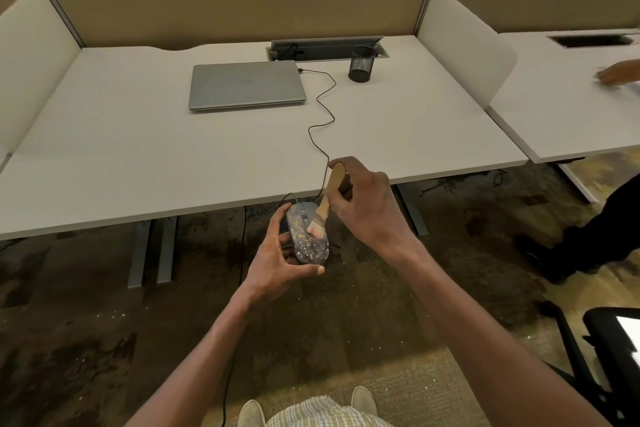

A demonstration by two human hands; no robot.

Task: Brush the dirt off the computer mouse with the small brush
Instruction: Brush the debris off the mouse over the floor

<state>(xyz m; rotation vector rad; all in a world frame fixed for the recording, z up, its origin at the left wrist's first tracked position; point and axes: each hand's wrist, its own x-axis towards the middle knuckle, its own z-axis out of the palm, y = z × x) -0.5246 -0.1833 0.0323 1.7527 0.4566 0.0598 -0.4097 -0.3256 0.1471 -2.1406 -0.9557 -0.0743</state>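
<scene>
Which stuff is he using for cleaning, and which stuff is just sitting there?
Being used:
computer mouse, speckled with dirt, held in the left hand
small brush, held in the right hand, bristles on the mouse

Just sitting there:
closed laptop
mesh pen cup
desk

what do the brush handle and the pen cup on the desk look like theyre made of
Brush: handle looks like pale unfinished wood, going by its tan matte colour; bristles pale, material unclear. Pen cup: seemingly black metal mesh, since its wall shows a fine grid.
</scene>
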